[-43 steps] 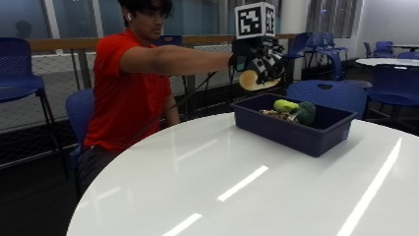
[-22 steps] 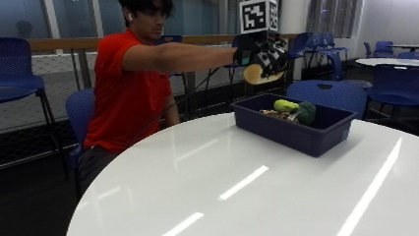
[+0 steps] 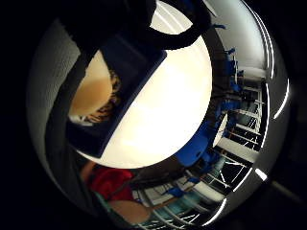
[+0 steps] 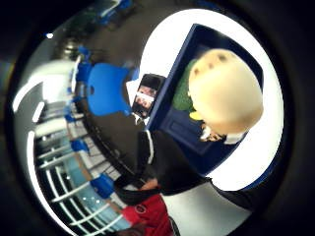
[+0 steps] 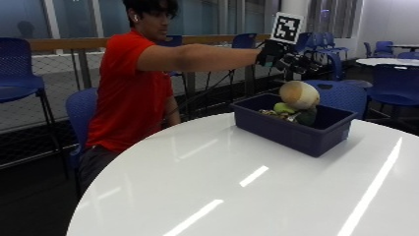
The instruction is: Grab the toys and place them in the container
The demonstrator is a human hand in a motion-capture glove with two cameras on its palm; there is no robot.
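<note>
The toy (image 5: pixel 298 95), a tan, rounded thing shaped like an egg or a ball, is just above the other toys in the container (image 5: pixel 296 132), with open air between it and the gloved right hand (image 5: pixel 286 57) higher up. That hand grips nothing: its fingers (image 5: pixel 306 65) are spread and relaxed, pointing away from the person and slightly down, over the container's near end. Both palm views look straight down at the toy's pale top (image 4: pixel 225 92), with the blue walls of the container (image 3: pixel 138 91) around it. I cannot tell whether the toy already touches the pile or is a little clear of it.

Under it in the container lie a yellow-green piece (image 5: pixel 284 106), a darker green piece (image 5: pixel 306 116) and some small brownish items (image 5: pixel 269 112); they are too small to name. The container is a dark blue rectangular tub standing near the far edge of the round white table (image 5: pixel 216 191), towards the table's right side as the outside view shows it.

The person in a red shirt (image 5: pixel 128 93) sits at the table's far left edge, right arm stretched out level over the tub. Blue chairs (image 5: pixel 338 93) stand behind the table.
</note>
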